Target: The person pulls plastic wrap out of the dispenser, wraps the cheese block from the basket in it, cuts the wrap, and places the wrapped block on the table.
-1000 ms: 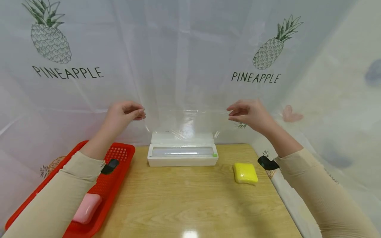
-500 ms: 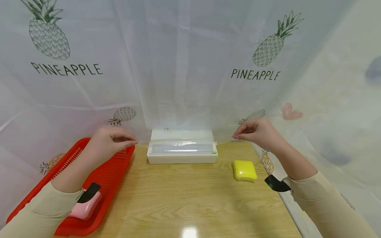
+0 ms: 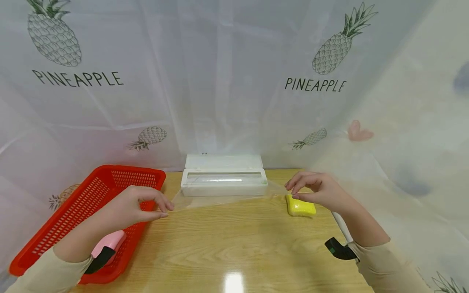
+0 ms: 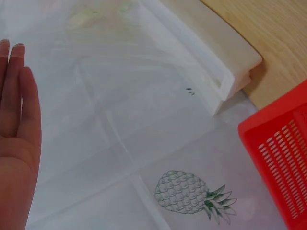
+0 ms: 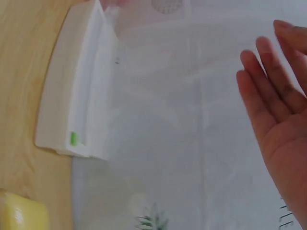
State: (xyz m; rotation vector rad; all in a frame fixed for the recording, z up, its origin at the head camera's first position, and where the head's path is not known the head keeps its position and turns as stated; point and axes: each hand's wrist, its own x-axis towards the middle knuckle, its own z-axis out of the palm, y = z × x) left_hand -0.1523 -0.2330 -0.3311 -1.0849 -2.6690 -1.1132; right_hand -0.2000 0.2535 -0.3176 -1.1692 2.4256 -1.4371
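A sheet of clear plastic film [image 3: 220, 200] runs from the white film dispenser box [image 3: 224, 190] toward the front, its near edge reaching between my hands. In the head view my left hand [image 3: 128, 207] is at the film's left corner, thumb and fingertips slightly apart. At the opposite corner is my right hand [image 3: 320, 189], thumb parted from the fingers, overlapping the yellow block [image 3: 302, 207]. The wrist views show fairly straight fingers on the left hand [image 4: 17, 124] and relaxed, spread ones on the right hand [image 5: 283, 110]. The box's lid [image 3: 223, 162] stands raised behind it.
A red plastic basket [image 3: 71, 211] stands on the left, with a pink block [image 3: 110, 242] inside, partly behind my left wrist. Under everything is a wooden table [image 3: 212, 240]. A pineapple-print sheet [image 3: 220, 93] hangs along the back and sides.
Both hands have come down and nearer from high behind the box, drawing the film forward over it. Thumbs and fingertips, together half a second ago, are now apart.
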